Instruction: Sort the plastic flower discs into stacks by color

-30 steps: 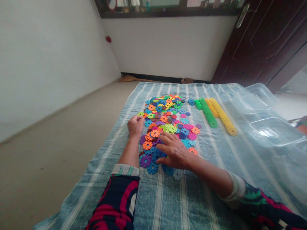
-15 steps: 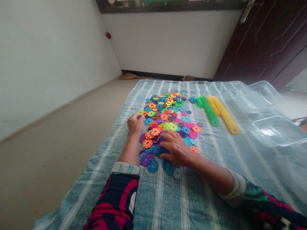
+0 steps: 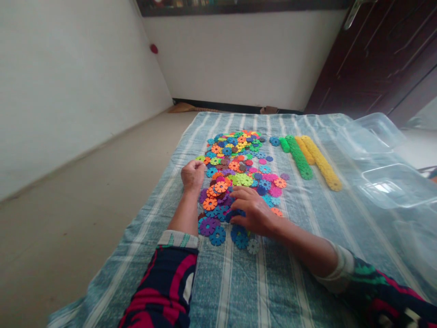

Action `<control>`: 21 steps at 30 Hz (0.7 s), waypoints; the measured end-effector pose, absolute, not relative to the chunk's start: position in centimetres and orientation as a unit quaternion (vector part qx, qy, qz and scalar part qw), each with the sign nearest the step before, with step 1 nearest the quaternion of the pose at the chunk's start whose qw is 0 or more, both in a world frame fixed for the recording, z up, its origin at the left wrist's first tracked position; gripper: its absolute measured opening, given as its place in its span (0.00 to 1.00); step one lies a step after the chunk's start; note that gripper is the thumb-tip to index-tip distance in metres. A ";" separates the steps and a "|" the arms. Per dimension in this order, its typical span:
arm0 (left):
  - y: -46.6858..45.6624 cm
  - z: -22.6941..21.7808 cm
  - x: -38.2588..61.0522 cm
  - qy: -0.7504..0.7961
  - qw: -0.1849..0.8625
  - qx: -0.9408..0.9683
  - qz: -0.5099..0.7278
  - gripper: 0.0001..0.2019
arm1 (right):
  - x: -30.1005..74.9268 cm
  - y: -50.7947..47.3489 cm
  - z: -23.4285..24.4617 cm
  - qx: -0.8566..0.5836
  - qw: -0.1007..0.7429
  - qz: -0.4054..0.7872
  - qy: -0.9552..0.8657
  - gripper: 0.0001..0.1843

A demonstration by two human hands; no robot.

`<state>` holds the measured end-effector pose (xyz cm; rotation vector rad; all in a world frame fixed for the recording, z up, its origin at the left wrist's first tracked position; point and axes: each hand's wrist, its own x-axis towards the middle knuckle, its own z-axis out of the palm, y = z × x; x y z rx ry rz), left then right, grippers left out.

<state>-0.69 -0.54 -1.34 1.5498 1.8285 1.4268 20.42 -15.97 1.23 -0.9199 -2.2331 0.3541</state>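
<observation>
A striped blue-and-white cloth covers the table, and over its middle a long heap of plastic snowflake discs stretches from near the person to close by the far edge. The discs lie flat or overlapping, in orange, blue, purple, pink, green and yellow, each notched around its rim.

The left hand is at the heap's left edge, its fingers curled in and the thumb close to the forefinger; whether a disc is pinched between them cannot be told. A lime disc lies just beyond its fingertips. The right hand is palm down over the nearer part of the heap, fingers loosely spread and bent above blue pieces, with no disc visibly gripped. Just in front of it, a pale grey disc lies at the near end, beside some blue ones.

To the right of the heap, discs form slanting rows: a long green row with a short bright green row at its far end, then a long yellow row alongside a shorter orange-yellow row. A single blue disc lies left of the short green one. Farther right stand two clear plastic boxes. A dark red door is behind.
</observation>
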 end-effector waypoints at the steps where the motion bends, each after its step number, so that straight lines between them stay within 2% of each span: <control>1: -0.6 -1.3 -0.6 0.646 0.175 0.546 0.504 0.09 | 20.5 -15.8 1.3 -0.344 0.362 0.174 -0.848 0.06; 4: -0.9 -1.1 -0.6 0.643 0.173 0.545 0.509 0.09 | 21.1 -15.3 2.0 -0.342 0.417 0.310 -0.783 0.04; 7: -0.9 -1.1 -0.6 0.639 0.169 0.548 0.512 0.10 | 22.2 -14.6 2.8 -0.387 0.454 0.434 -0.675 0.08; 11: -0.6 -1.2 -0.9 0.641 0.168 0.547 0.512 0.10 | 23.7 -13.4 3.4 -0.418 0.490 0.524 -0.557 0.13; 16: -0.7 -0.8 -1.0 0.650 0.164 0.540 0.509 0.10 | 25.4 -11.8 3.2 -0.466 0.511 0.481 -0.539 0.13; 21: -0.9 -0.2 -1.1 0.661 0.167 0.536 0.498 0.10 | 26.8 -10.8 3.0 -0.531 0.462 0.317 -0.635 0.05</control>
